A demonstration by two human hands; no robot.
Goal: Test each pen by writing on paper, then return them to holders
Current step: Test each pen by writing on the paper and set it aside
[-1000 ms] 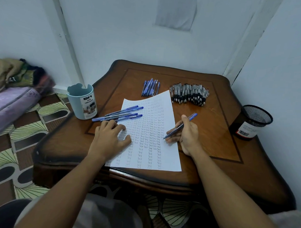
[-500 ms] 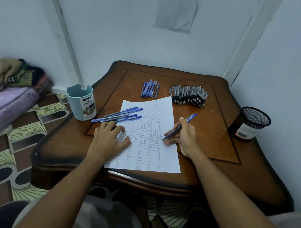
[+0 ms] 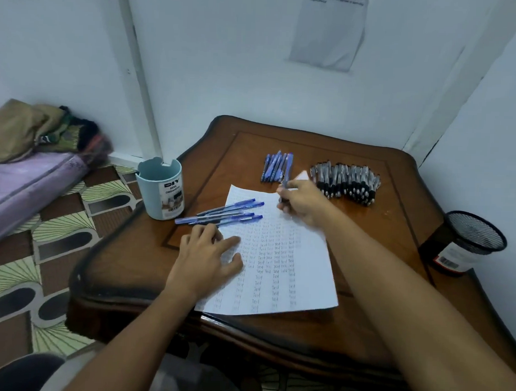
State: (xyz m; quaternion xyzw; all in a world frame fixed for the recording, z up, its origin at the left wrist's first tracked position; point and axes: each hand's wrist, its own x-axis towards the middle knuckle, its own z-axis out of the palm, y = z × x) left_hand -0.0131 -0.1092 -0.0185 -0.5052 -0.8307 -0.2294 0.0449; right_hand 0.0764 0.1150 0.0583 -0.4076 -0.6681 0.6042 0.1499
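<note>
A white paper (image 3: 303, 273) filled with columns of the word "Test" lies on the wooden table (image 3: 375, 246). My left hand (image 3: 204, 260) rests flat on its left edge. Over the paper's far end, my right hand (image 3: 304, 204) grips a blue pen (image 3: 286, 178), which points up and away. Several blue pens (image 3: 227, 213) lie across the paper's left corner. Another group of blue pens (image 3: 274, 166) lies beyond the paper. A row of black-and-clear pens (image 3: 346, 181) lies to its right. A light-blue holder (image 3: 162, 189) stands at the left, a black mesh holder (image 3: 465, 243) at the right.
White walls close in behind and to the right of the table. A sheet of paper (image 3: 329, 31) hangs on the back wall. On the left are a patterned floor (image 3: 44, 240), a purple mattress (image 3: 23, 181) and a heap of cloth (image 3: 34, 129).
My right hand has moved with the blue pen from the paper's right edge up and left to its far end. The left hand has stayed on the paper.
</note>
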